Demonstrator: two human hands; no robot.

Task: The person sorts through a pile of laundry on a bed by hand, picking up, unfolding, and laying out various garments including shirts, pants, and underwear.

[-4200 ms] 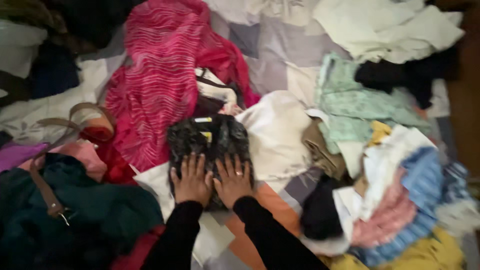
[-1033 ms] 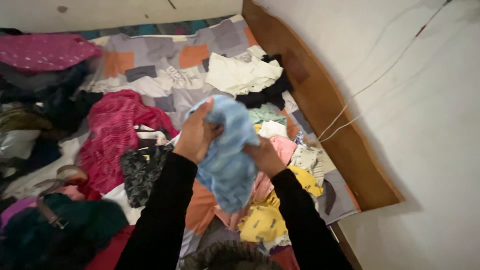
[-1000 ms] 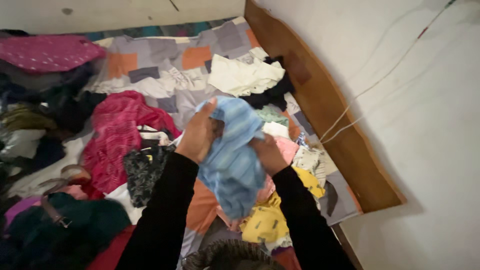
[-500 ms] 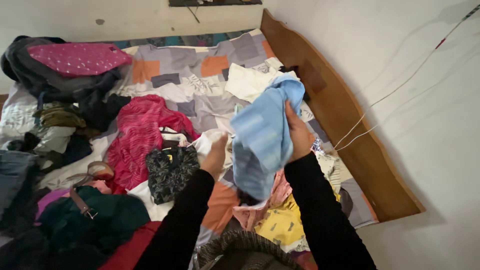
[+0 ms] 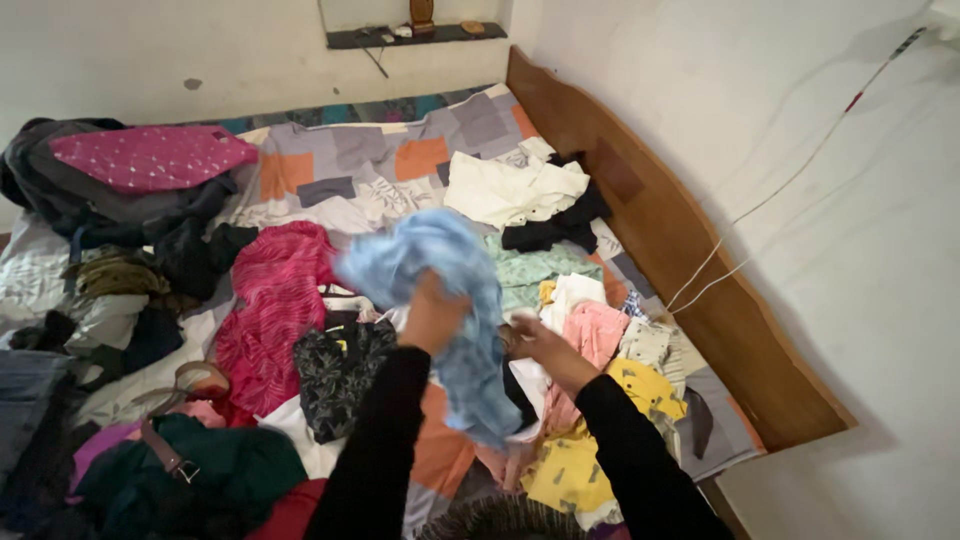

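Bed (image 5: 400, 160) with patchwork sheet carried loose clothes across most of its surface, likely dumped for sorting; too many to count. One wooden headboard (image 5: 660, 220) ran along the right wall. One pink striped garment (image 5: 275, 300) lay left of centre, one dark patterned folded piece (image 5: 340, 365) beside it. One light blue garment (image 5: 440, 290) hung above the bed, lifted clear of the pile. Left hand (image 5: 432, 315) was closed, gripping its bunched upper part; right hand (image 5: 535, 345) sat at its lower edge, fingers loosely curled, grip unclear.

Sleeves: long, black, plain, reaching down to both wrists.
Left hand (image 5: 432, 315): bare, no glove.
Right hand (image 5: 540, 345): bare, no glove.
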